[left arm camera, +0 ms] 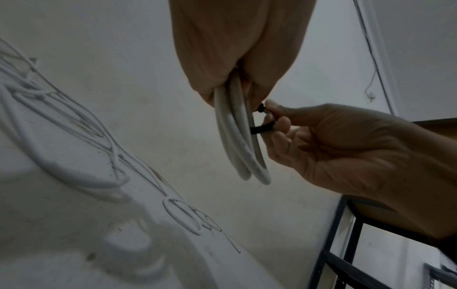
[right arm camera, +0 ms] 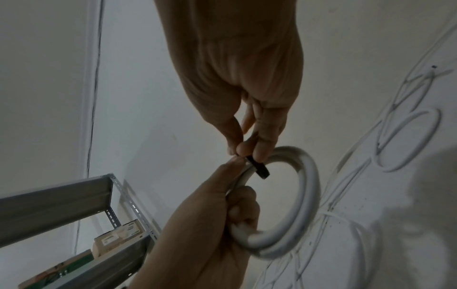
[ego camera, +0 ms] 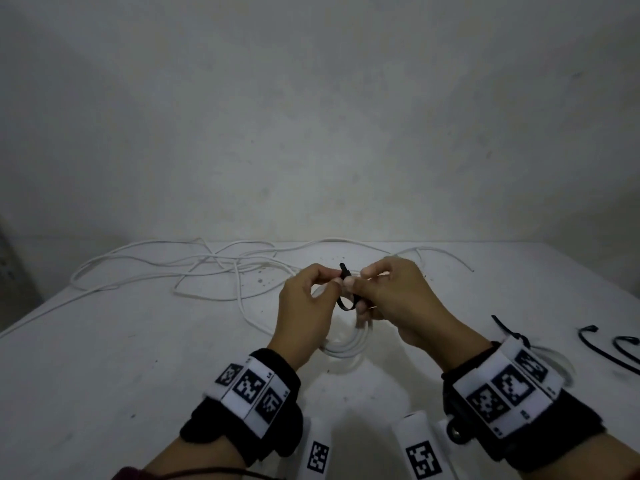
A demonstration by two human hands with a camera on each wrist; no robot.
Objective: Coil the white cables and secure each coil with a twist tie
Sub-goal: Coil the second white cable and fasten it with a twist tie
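- Both hands raised over white table (ego camera: 145, 358), meeting mid-frame in head view.
- Left hand (ego camera: 304, 306): fingers curled round the coil (right arm camera: 306, 195) of white cable, thumb + forefinger tip at the black twist tie (ego camera: 347, 292). Coil hangs from that grip, clear of table in wrist views; in left wrist view several loops hang side by side below the fingers.
- Right hand (ego camera: 391, 299): thumb + fingers pinching twist tie right beside coil; tie goes round the cable bundle, one end sticking up past the fingertips, a loop of it below.
- In right wrist view, tie shows as short black strip across top of coil, pinched betw. right fingertips (right arm camera: 262, 152), left forefinger tip touching just beside.
- Loose white cable (ego camera: 194, 271) sprawled in tangled loops over far-left part of table, well apart from hands; one run trails off to left edge.
- Near right wrist: another white coil (ego camera: 557, 360) on table, partly hidden by wristband, w/ black tie on it.
- Spare black ties (ego camera: 602, 344) farther right, near frame edge.
- Marker-tagged wristbands (ego camera: 252, 386) on both wrists.
- Metal shelving (right arm camera: 74, 205) w/ boxes seen in right wrist view, off to the side.
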